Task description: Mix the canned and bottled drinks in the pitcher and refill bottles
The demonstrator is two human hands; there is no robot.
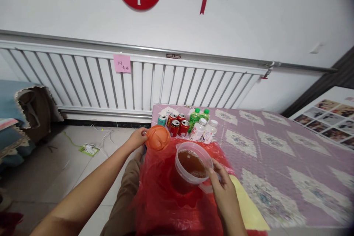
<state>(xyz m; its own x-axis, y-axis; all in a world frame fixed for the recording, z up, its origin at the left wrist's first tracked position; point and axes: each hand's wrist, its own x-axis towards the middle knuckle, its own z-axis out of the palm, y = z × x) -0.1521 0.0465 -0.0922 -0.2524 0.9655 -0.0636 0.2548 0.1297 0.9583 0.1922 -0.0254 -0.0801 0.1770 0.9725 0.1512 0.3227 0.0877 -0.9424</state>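
My left hand (137,138) holds an orange round lid (158,137) by its left edge, lifted just up and left of a clear plastic pitcher (190,167). The pitcher is uncovered, holds brown liquid and stands on a red plastic sheet (163,201). My right hand (222,184) grips the pitcher's handle side at its right rim. Both sit at the near left corner of a bed with a purple patterned cover (276,147).
Several drink cans (177,124), two green bottles (197,116) and two white bottles (204,129) stand behind the pitcher. A yellow sheet (250,206) lies under the red plastic. A white radiator (110,81) runs along the wall; a power strip (89,149) lies on the floor.
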